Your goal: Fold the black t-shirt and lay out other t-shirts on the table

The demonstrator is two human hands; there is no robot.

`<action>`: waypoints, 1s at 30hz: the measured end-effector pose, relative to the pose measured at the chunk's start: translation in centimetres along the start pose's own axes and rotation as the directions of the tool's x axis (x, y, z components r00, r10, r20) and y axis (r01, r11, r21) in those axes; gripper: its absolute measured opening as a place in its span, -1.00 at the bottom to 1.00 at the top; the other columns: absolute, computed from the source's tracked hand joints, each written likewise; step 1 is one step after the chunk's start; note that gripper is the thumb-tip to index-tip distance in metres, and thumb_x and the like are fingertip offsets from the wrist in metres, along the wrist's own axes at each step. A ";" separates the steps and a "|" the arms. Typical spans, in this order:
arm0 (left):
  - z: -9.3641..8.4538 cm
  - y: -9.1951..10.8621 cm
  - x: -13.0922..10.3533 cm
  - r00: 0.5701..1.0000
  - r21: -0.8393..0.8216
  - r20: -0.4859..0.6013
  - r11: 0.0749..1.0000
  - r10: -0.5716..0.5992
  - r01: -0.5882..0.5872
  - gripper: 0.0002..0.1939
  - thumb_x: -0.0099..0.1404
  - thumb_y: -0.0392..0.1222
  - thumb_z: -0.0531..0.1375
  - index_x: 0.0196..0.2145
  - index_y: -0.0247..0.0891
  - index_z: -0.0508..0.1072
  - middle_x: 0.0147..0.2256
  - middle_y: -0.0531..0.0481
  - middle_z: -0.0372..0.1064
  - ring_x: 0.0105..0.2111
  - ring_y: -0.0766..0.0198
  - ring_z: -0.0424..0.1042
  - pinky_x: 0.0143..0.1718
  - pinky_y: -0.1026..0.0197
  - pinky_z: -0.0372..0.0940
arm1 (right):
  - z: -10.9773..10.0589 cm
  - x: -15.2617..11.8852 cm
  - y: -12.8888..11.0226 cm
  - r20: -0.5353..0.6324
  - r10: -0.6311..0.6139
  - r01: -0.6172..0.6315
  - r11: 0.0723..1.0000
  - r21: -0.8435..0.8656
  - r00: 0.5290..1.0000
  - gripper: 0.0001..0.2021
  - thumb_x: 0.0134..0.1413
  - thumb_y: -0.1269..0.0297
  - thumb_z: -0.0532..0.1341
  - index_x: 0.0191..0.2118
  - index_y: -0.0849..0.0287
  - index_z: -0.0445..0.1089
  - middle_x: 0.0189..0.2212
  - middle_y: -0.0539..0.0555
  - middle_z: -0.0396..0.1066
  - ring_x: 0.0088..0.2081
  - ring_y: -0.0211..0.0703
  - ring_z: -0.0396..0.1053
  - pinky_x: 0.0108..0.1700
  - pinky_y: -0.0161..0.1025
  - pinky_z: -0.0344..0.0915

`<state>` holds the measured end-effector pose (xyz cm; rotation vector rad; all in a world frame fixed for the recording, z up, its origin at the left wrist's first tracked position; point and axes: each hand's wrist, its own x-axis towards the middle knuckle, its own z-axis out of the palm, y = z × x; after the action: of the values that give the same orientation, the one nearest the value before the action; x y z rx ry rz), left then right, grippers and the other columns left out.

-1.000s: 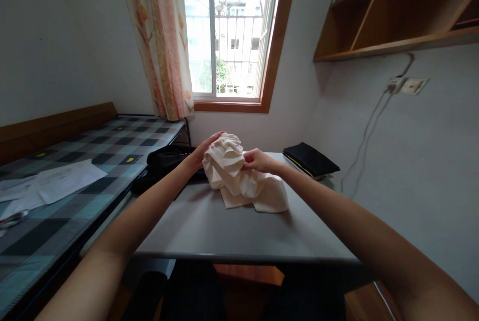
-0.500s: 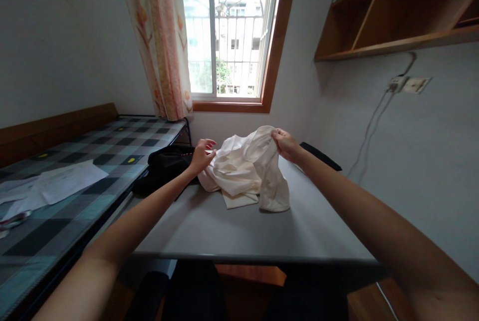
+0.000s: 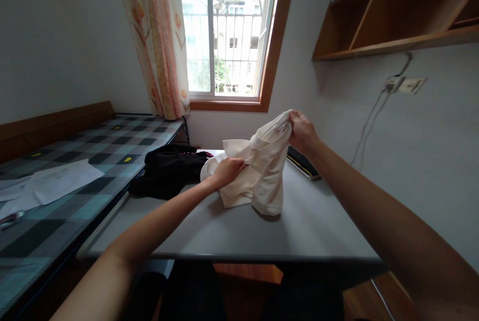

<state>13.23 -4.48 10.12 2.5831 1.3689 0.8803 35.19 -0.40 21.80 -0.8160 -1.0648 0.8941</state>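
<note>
A crumpled cream-white garment [image 3: 267,181] is partly lifted off the light grey table [image 3: 224,238]; its lower folds still rest on the surface. Up at its top right corner, my right hand [image 3: 304,131] pinches the fabric and holds it raised. My left hand [image 3: 229,172] has its fingers closed on the middle of the cloth, left of the raised part. What kind of garment it is cannot be made out from the folds. Just left of it lies a heap of black cloth [image 3: 168,168] with a red-and-white trim.
Behind my right hand a dark notebook [image 3: 301,161] with a yellow edge lies on the table. A checked bed [image 3: 86,161] with paper sheets [image 3: 56,181] stands at the left. Above right hangs a wooden shelf [image 3: 377,44], with a wall socket [image 3: 394,84] and cable below.
My right hand has raised its end of the garment up and to the right. My left hand has moved right, from open fingers at the cloth's left edge to a grip on its middle.
</note>
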 end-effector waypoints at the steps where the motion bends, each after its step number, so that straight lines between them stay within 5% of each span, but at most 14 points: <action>1: -0.4 -0.3 -0.1 1.000 0.007 -0.001 1.000 0.007 -0.007 -0.63 0.41 -0.04 0.05 -0.44 -0.22 0.50 -0.52 0.00 0.41 -0.50 0.27 0.35 -0.44 0.27 0.07 | -0.9 0.5 0.1 -0.046 -0.017 0.015 0.999 -0.045 0.999 -0.80 0.14 0.21 0.21 -0.41 0.11 0.18 -0.59 -0.15 0.17 -0.57 -0.38 0.16 -0.49 -0.43 0.25; 7: -3.6 -1.2 0.1 0.994 -0.056 -0.092 0.996 0.063 -0.068 -0.64 0.39 -0.07 0.07 -0.48 -0.21 0.50 -0.52 -0.01 0.42 -0.49 0.25 0.35 -0.43 0.28 0.04 | -6.4 1.6 2.1 -0.227 -0.077 -0.004 0.942 -0.337 0.971 -0.86 0.07 0.26 0.22 -0.42 0.14 0.24 -0.57 -0.11 0.20 -0.57 -0.36 0.12 -0.51 -0.38 0.13; 12: -5.3 -0.8 0.2 0.994 -0.157 -0.106 0.986 0.034 -0.051 -0.70 0.34 -0.07 0.12 -0.48 -0.17 0.53 -0.50 0.00 0.45 -0.47 0.24 0.39 -0.39 0.28 0.11 | -8.3 1.6 3.2 -0.222 -0.079 -0.029 0.895 -0.445 0.972 -0.79 -0.01 0.13 0.27 -0.38 0.13 0.28 -0.53 -0.05 0.27 -0.54 -0.30 0.15 -0.50 -0.31 0.13; 18: -3.8 -0.7 0.5 0.987 -0.439 0.114 0.897 0.110 -0.050 -0.64 0.25 0.08 0.19 -0.39 -0.28 0.59 -0.45 -0.05 0.52 -0.47 0.28 0.43 -0.41 0.29 0.28 | -5.0 -0.2 2.2 -0.035 0.040 -0.048 0.961 -0.271 0.999 -0.71 -0.02 0.03 0.28 -0.37 0.08 0.21 -0.56 -0.09 0.23 -0.54 -0.30 0.18 -0.50 -0.33 0.20; 22: -2.2 0.1 1.1 0.997 -0.599 0.073 0.800 0.018 0.029 -0.55 0.10 0.07 0.32 -0.19 -0.35 0.59 -0.25 -0.19 0.55 -0.39 0.24 0.48 -0.36 0.24 0.36 | -1.0 -3.0 1.1 0.153 0.099 -0.076 0.986 -0.146 0.983 -0.69 -0.03 0.03 0.32 -0.37 0.08 0.20 -0.57 -0.12 0.20 -0.57 -0.35 0.15 -0.52 -0.38 0.18; 25: -1.5 1.0 1.5 0.997 -0.640 0.073 0.768 0.032 0.022 -0.54 0.07 0.07 0.34 -0.20 -0.35 0.59 -0.28 -0.15 0.54 -0.41 0.25 0.46 -0.37 0.24 0.36 | 1.4 -4.6 0.6 0.288 0.096 -0.067 0.992 -0.110 0.953 -0.68 -0.05 0.01 0.33 -0.37 0.07 0.22 -0.58 -0.12 0.20 -0.57 -0.35 0.15 -0.53 -0.38 0.16; 30: -1.4 1.0 1.4 0.999 -0.556 -0.026 0.830 0.034 -0.043 -0.58 0.24 0.11 0.16 -0.41 -0.33 0.58 -0.51 0.02 0.46 -0.44 0.23 0.42 -0.43 0.28 0.30 | 2.2 -4.6 0.6 0.278 0.084 -0.040 0.986 -0.163 0.957 -0.67 -0.02 -0.04 0.29 -0.35 0.06 0.22 -0.57 -0.10 0.22 -0.55 -0.31 0.17 -0.50 -0.35 0.16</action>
<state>13.80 -4.18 12.28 2.1526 0.8798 1.1079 31.97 -4.00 20.15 -0.8715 -1.3803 1.0116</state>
